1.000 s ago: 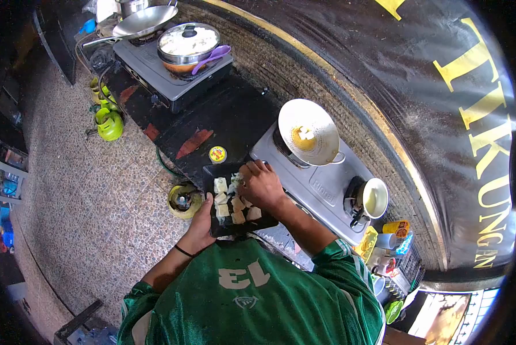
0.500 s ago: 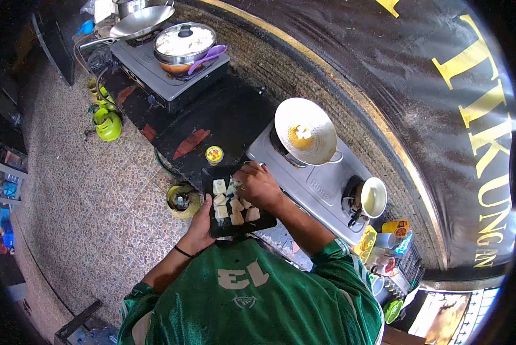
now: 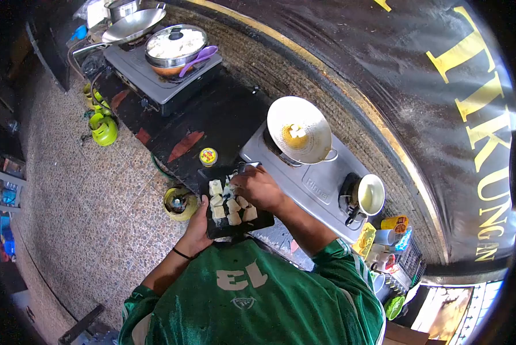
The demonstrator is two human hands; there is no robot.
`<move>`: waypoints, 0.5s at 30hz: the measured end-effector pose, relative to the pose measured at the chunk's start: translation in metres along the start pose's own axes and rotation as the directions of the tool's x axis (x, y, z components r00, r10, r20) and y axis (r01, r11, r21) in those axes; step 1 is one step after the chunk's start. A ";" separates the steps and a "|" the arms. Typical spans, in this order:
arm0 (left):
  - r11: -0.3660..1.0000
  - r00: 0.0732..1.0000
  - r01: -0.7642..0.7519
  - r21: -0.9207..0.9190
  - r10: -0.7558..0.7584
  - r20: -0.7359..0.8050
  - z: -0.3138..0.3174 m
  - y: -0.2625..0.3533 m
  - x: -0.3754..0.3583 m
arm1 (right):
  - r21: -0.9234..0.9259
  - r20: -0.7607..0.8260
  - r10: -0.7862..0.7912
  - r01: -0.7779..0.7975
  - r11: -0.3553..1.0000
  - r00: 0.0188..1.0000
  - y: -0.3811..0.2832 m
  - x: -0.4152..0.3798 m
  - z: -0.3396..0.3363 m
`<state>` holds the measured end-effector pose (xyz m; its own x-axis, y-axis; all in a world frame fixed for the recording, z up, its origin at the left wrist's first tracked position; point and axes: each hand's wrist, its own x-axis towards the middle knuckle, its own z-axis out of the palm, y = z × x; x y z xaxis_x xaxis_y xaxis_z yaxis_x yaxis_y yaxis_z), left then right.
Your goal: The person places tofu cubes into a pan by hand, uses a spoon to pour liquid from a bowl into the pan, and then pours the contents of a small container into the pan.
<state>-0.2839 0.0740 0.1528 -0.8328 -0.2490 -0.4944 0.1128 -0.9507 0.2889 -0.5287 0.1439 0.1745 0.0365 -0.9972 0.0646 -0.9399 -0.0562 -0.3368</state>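
My left hand point(image 3: 197, 231) grips the left edge of a black rectangular tray point(image 3: 219, 231) in front of my chest. Several pale, tofu-like blocks point(image 3: 218, 212) lie on it in rows, some whiter, others tan. Over the tray's far right part, my right hand point(image 3: 259, 188) has its fingers bent together and pointing down among white bits. What sits in those fingers is hidden. Just beyond the tray stands a small round tub with a yellow and red lid point(image 3: 208, 156). A wok point(image 3: 315, 118) on the stove holds some oil and a few white pieces.
The wok and a small pan point(image 3: 371, 195) share a grey two-burner stove point(image 3: 312, 183). Another stove point(image 3: 180, 92) further left carries a lidded pan point(image 3: 176, 49), a purple spoon point(image 3: 199, 61) and a steel wok point(image 3: 134, 26). Green gas cylinders point(image 3: 104, 131) stand on the floor.
The whole view has shifted slightly, moving the stoves a little left. My right hand stays over the tray with its fingers moved slightly; my left hand keeps its hold.
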 end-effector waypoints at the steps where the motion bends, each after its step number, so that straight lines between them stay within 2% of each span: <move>1: 1.000 1.000 -0.003 0.001 0.003 -0.007 0.001 0.000 0.000 | -0.001 -0.013 -0.011 0.011 1.000 1.000 0.000 -0.001 -0.002; 3: 1.000 1.000 -0.001 0.007 0.001 -0.007 0.000 -0.001 0.002 | -0.009 -0.031 -0.015 0.015 1.000 0.999 -0.002 -0.001 -0.012; 5: 0.999 0.999 0.032 -0.004 -0.032 -0.014 -0.002 -0.002 0.005 | 0.123 0.062 0.119 -0.126 0.984 0.991 -0.008 0.000 -0.031; 7: 1.000 1.000 0.015 0.019 -0.015 -0.016 0.002 -0.003 0.006 | 0.111 0.000 0.132 -0.131 0.985 0.991 0.004 -0.002 -0.041; 9: 1.000 0.996 -0.007 0.012 0.008 -0.089 -0.003 -0.005 0.007 | 0.257 -0.162 0.178 -0.133 0.957 0.971 0.026 -0.008 -0.061; 12: 0.999 0.998 -0.036 -0.036 0.034 -0.056 -0.019 -0.009 0.009 | 0.284 -0.152 0.447 -0.395 0.874 0.881 0.069 -0.021 -0.096; 14: 0.997 0.997 -0.055 -0.057 0.052 -0.053 -0.021 -0.009 0.009 | 0.176 -0.158 0.541 -0.516 0.838 0.826 0.117 -0.028 -0.100; 15: 0.997 0.997 -0.052 -0.058 0.049 -0.057 -0.021 -0.009 0.007 | 0.179 -0.176 0.546 -0.519 0.836 0.819 0.141 -0.033 -0.102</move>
<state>-0.2789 0.0771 0.1293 -0.7943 -0.3053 -0.5252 0.1873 -0.9455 0.2663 -0.6968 0.1737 0.2213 -0.5432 -0.8389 0.0345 -0.7438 0.4617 -0.4833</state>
